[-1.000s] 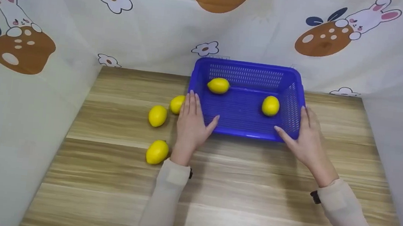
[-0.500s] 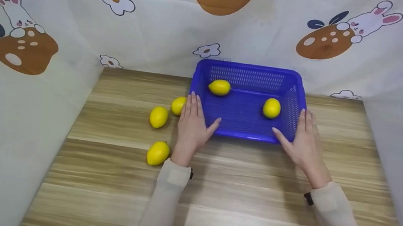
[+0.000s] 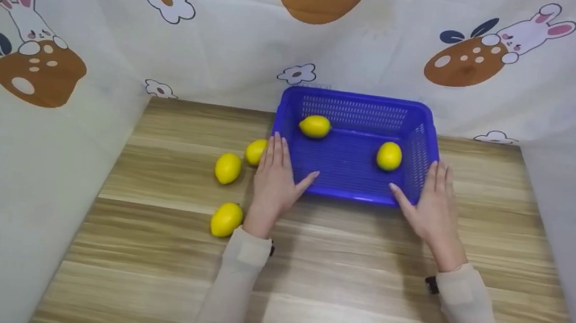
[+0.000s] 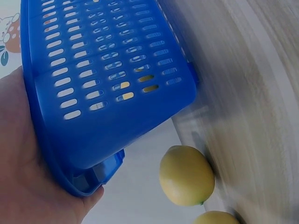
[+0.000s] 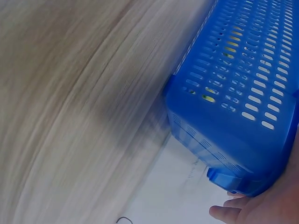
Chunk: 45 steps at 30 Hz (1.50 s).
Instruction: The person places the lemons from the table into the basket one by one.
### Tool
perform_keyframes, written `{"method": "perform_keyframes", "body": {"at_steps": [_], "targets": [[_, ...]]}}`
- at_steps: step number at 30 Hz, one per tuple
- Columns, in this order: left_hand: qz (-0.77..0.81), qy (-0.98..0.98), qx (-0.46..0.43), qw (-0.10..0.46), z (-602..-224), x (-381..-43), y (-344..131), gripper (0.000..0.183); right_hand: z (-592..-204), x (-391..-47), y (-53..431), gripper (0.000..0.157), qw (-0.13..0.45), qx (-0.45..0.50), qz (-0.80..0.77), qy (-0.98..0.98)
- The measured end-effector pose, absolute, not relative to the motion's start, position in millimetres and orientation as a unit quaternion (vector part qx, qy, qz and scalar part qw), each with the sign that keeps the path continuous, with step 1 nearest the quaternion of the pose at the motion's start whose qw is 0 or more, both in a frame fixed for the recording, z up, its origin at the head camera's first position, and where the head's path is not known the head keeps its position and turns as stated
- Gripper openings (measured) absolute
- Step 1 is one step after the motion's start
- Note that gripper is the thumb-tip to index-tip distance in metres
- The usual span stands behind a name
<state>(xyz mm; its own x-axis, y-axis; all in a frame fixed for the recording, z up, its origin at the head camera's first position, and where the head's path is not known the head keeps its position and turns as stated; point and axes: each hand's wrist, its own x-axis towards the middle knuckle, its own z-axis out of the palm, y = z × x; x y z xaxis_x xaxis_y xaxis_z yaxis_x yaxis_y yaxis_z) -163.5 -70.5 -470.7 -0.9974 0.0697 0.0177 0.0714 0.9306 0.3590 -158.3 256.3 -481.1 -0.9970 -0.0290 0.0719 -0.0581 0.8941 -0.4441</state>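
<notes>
A blue plastic basket (image 3: 354,196) with slotted sides rests near the back of the wooden table. My left hand (image 3: 275,181) holds its front left corner, the fingers along the side rim and the thumb over the front rim. At the front right corner my right hand (image 3: 435,209) holds the basket likewise, thumb reaching inward. Inside the basket lie two lemons, one lemon (image 3: 315,126) at the back left and another lemon (image 3: 389,156) at the right. The left wrist view shows the basket's slotted wall (image 4: 107,84) beside my palm.
Left of the basket, three more lemons lie on the table: one lemon (image 3: 256,152) partly hidden by my left fingers, a second lemon (image 3: 228,168) close by, and a third lemon (image 3: 226,220) nearer my wrist. A printed cloth (image 3: 225,48) stands behind and beside the table (image 3: 338,295).
My right wrist and forearm have shifted left while that hand stays at the basket corner. The whole view has drifted slightly; the basket and lemons keep their places relative to each other.
</notes>
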Motion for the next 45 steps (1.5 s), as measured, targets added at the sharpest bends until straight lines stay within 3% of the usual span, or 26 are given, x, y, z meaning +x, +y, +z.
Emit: {"method": "perform_keyframes", "body": {"at_steps": [17, 45], "targets": [[-0.184, -0.981, -0.049, 0.027, -467, -154, -76, 0.104, -485, -158, 254, 0.105, 0.048, 0.022, 0.245, -0.968], [-0.181, -0.979, -0.017, 0.088, -461, -89, -109, 0.097, -475, -164, 247, 0.107, 0.043, 0.056, 0.214, -0.974]]}}
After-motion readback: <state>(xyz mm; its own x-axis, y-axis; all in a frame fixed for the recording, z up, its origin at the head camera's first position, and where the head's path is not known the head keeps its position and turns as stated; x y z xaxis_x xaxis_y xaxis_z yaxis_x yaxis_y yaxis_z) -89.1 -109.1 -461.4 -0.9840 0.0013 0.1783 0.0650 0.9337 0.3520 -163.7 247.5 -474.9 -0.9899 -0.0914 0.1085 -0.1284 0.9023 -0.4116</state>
